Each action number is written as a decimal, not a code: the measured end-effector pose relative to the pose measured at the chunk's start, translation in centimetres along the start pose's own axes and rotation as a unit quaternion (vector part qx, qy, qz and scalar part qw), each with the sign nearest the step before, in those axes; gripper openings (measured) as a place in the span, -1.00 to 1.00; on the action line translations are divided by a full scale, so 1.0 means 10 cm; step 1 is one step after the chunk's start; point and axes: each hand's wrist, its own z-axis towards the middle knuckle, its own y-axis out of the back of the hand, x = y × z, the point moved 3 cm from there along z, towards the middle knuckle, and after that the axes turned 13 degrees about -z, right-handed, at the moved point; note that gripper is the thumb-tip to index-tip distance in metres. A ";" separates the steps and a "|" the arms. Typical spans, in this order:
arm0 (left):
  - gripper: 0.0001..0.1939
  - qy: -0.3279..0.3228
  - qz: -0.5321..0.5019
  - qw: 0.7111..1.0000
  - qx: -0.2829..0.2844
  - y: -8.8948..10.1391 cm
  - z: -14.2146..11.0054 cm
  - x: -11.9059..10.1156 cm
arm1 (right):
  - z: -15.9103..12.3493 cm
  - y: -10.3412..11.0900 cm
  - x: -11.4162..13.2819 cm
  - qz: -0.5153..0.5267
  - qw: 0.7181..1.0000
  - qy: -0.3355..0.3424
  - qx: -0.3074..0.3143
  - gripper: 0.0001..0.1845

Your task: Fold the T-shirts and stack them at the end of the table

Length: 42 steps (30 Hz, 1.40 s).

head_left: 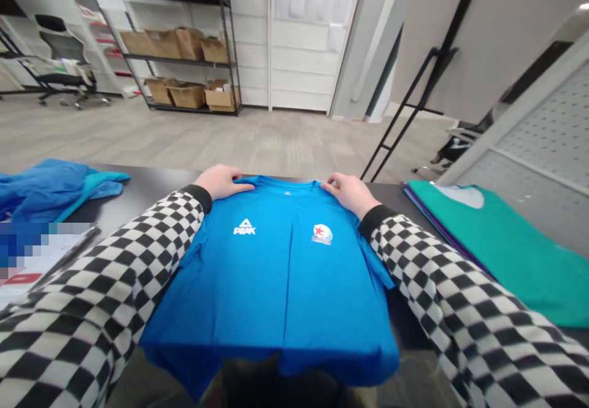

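A bright blue sports shirt [276, 273] with a white logo and a round badge lies flat, front up, on the dark table [151, 181]. Its hem hangs over the near edge. My left hand [221, 181] rests on the shirt's left shoulder near the collar, fingers curled and pinching the fabric. On the right shoulder, my right hand [350, 192] pinches the fabric the same way. Both arms wear black-and-white checkered sleeves.
A crumpled blue garment [50, 187] lies at the table's left, with papers [41, 254] in front of it. A stack of folded shirts with a green one [515, 248] on top sits at the right. Metal shelves with cardboard boxes [184, 46] and an office chair [59, 58] stand beyond.
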 end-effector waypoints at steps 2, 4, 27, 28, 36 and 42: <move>-0.35 -0.012 0.004 1.000 0.005 0.01 0.12 0.03 | 0.14 -0.03 -0.07 -0.003 0.999 0.031 0.009 -0.50; -0.36 -0.022 0.017 1.000 0.003 0.00 0.19 0.04 | 0.24 -0.05 -0.10 -0.010 0.999 0.048 0.013 -0.47; -0.40 0.008 -0.113 0.994 0.006 0.23 -1.08 0.10 | -1.02 0.32 -0.60 0.071 0.997 0.021 0.003 -0.71; -0.39 0.015 -0.124 0.992 0.002 0.23 -1.08 0.15 | -1.03 0.30 -0.64 0.086 0.996 0.010 -0.005 -0.70; -0.38 0.035 -0.148 0.987 -0.043 0.20 -1.19 0.15 | -1.28 0.30 -0.73 0.101 0.992 -0.053 -0.055 -0.68; -0.52 0.048 -0.139 0.982 -0.122 0.26 -1.36 0.10 | -1.71 0.33 -0.70 0.010 0.982 -0.183 -0.053 -0.40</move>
